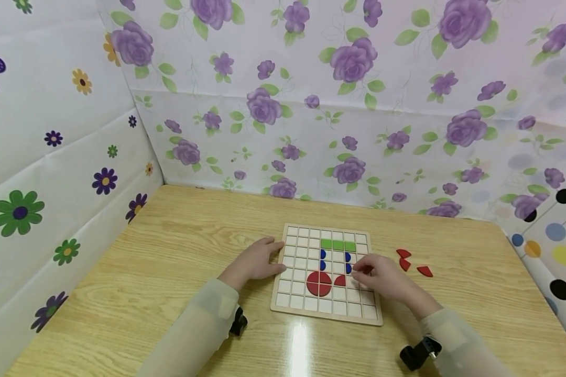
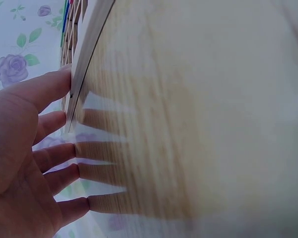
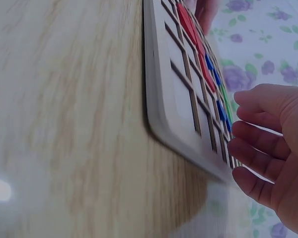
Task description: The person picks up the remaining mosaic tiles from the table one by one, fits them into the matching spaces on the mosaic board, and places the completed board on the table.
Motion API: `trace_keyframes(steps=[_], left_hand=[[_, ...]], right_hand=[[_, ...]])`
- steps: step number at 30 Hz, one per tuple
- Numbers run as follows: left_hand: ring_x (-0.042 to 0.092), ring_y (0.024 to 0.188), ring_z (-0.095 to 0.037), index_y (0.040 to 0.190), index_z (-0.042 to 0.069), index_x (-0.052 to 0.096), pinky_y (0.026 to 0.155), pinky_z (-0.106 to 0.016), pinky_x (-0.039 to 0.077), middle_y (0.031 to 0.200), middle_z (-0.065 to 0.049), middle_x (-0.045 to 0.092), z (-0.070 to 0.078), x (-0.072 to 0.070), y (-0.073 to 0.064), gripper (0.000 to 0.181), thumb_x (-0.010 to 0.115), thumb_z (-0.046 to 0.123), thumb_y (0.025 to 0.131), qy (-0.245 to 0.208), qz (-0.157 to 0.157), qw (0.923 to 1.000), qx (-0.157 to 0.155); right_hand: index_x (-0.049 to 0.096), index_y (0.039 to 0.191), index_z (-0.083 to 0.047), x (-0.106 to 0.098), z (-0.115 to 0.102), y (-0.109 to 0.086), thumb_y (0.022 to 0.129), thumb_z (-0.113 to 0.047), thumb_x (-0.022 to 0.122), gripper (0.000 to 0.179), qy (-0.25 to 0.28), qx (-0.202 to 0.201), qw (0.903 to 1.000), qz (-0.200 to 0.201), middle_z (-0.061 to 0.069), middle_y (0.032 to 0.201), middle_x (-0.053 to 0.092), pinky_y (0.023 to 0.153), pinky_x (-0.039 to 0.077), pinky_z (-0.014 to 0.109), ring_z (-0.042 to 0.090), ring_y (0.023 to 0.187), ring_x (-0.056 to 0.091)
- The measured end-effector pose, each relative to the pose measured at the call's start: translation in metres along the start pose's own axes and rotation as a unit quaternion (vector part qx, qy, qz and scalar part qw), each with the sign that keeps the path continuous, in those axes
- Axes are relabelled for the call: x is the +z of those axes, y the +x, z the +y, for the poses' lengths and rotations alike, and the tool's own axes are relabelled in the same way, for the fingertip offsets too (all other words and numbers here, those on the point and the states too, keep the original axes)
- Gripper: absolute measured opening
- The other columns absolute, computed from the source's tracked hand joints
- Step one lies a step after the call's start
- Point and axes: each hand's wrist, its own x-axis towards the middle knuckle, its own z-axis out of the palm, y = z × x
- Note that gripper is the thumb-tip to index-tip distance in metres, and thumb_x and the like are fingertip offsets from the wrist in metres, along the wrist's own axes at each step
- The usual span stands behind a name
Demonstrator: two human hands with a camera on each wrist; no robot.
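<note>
A square wooden grid board [image 1: 325, 316] lies on the table. My left hand [image 1: 257, 262] rests at its left edge, fingers spread and fairly straight, with the thumb [image 2: 54, 87] against the rim. My right hand [image 1: 382, 275] hovers over the right side of the board, thumb and forefinger drawn together, the other fingers loosely bent. I cannot tell whether a small piece is between them. Just left of those fingertips sit a red quarter piece [image 1: 340, 280] and blue half-round pieces [image 1: 348, 268]. A red circle of quarters [image 1: 318, 283] and a row of green squares [image 1: 338, 245] also fill cells.
Three loose red quarter pieces [image 1: 424, 271] lie on the wooden table [image 1: 207, 230] to the right of the board. Flowered cloth [image 1: 311, 131] hangs behind the table and along its left side. Each wrist wears a black camera [image 1: 420, 353].
</note>
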Motion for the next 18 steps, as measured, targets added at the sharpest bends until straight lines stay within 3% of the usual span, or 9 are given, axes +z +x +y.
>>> trace_keyframes(steps=[18], left_hand=[[0.032, 0.139, -0.034, 0.144, 0.016, 0.041, 0.111, -0.049, 0.032, 0.151, -0.016, 0.032, 0.001, 0.0, -0.003, 0.064, 0.063, 0.04, 0.089, 0.001, 0.005, 1.0, 0.006]], right_hand=[[0.069, 0.102, -0.01, -0.017, 0.025, -0.013, 0.089, -0.024, 0.066, 0.019, -0.005, 0.023, 0.9992, 0.032, 0.0, 0.095, 0.064, 0.066, 0.049, 0.024, 0.011, 0.081, 0.056]])
